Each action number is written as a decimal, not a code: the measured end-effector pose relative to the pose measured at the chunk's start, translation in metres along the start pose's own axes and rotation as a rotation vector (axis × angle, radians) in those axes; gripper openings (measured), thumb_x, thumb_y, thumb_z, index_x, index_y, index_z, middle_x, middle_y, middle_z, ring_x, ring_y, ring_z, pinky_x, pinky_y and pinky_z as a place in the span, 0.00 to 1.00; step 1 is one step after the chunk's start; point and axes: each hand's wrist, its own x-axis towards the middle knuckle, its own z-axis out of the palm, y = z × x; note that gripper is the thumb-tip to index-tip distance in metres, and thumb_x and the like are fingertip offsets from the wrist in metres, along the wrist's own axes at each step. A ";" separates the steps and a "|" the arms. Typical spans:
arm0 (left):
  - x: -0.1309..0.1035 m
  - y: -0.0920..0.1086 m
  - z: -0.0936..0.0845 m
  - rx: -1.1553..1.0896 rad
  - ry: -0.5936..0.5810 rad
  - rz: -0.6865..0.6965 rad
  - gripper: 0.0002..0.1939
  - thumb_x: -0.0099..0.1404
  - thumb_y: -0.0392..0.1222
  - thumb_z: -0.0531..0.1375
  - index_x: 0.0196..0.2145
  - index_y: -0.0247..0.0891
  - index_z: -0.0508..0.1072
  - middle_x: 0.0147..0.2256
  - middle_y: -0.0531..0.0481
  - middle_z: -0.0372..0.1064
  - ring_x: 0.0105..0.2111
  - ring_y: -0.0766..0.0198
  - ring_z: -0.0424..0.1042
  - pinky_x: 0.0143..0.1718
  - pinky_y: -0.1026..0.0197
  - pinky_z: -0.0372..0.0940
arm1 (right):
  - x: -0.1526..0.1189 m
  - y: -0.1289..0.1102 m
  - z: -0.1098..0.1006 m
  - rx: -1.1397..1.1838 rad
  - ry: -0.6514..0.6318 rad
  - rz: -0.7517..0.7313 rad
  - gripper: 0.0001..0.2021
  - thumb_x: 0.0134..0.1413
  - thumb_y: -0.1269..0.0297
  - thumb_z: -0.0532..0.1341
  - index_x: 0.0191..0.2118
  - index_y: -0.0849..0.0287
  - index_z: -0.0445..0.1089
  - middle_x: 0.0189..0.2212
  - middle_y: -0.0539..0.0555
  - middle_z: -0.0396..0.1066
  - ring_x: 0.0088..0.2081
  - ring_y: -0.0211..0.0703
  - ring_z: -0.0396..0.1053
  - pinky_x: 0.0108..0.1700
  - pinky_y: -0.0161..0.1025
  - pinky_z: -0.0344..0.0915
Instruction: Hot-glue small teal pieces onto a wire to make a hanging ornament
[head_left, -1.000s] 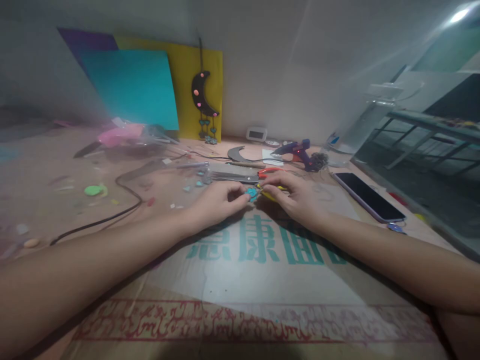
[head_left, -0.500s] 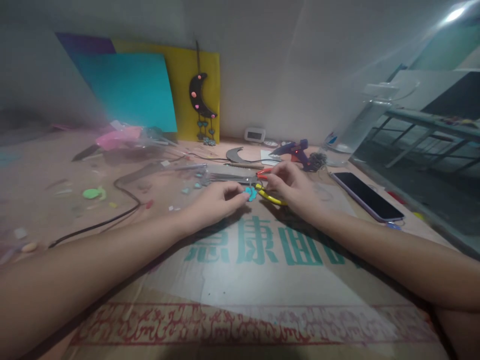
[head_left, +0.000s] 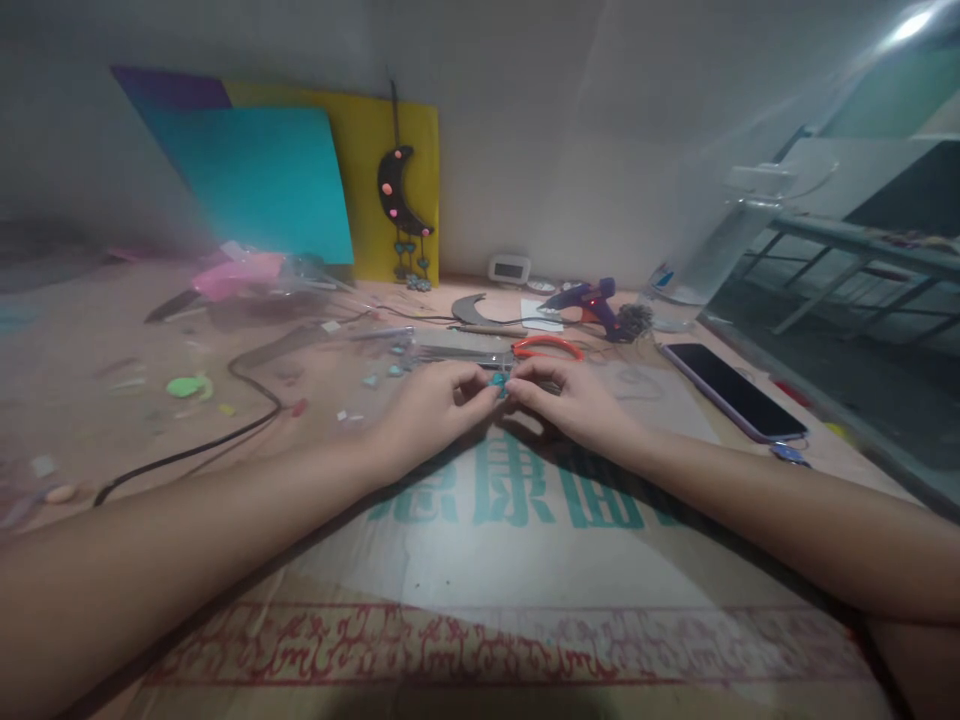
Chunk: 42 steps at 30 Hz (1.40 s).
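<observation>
A small bright blue flower-shaped piece (head_left: 499, 381) sits between my two hands, mostly covered by the fingertips. My left hand (head_left: 439, 405) is closed in a pinch on its left side. From the other side, my right hand (head_left: 574, 400) pinches at the same piece, thumb and forefinger meeting at its edge. Just behind the fingers lies a tool with a curved orange handle (head_left: 551, 345), its other end partly hidden. Small pale-blue heart-like pieces (head_left: 395, 371) lie left of it. Under both wrists is a printed cardboard sheet (head_left: 480, 570).
A purple glue gun (head_left: 589, 297) with a red light stands at the back, beside a grey crescent (head_left: 469, 309). A phone (head_left: 735, 390) lies at right. A black cord (head_left: 247, 425) crosses the left side. A dark moon ornament (head_left: 401, 192) hangs before yellow card (head_left: 352, 180).
My right hand has moved down and left to the blue piece, closing its fingertips on it. A yellow handle seen beside that hand is now out of sight. The left hand stays in place.
</observation>
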 end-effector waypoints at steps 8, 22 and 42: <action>0.000 -0.002 0.000 -0.002 -0.014 0.040 0.15 0.68 0.47 0.53 0.30 0.37 0.73 0.29 0.51 0.73 0.30 0.63 0.69 0.33 0.63 0.59 | 0.000 0.004 0.003 0.008 0.024 -0.045 0.10 0.57 0.58 0.59 0.32 0.59 0.70 0.29 0.50 0.73 0.32 0.39 0.69 0.36 0.35 0.64; 0.000 -0.007 -0.001 -0.271 -0.065 -0.065 0.12 0.65 0.50 0.59 0.36 0.38 0.75 0.34 0.51 0.76 0.34 0.61 0.74 0.37 0.62 0.66 | -0.002 0.003 0.000 0.092 0.002 0.012 0.11 0.56 0.57 0.60 0.30 0.60 0.69 0.27 0.49 0.71 0.25 0.35 0.66 0.27 0.33 0.61; 0.005 -0.004 -0.008 -0.308 0.203 -0.233 0.12 0.61 0.50 0.61 0.32 0.37 0.73 0.33 0.50 0.75 0.34 0.61 0.71 0.38 0.61 0.64 | -0.005 0.005 0.002 0.118 -0.117 -0.034 0.09 0.57 0.59 0.59 0.32 0.61 0.68 0.27 0.52 0.74 0.25 0.35 0.65 0.28 0.33 0.61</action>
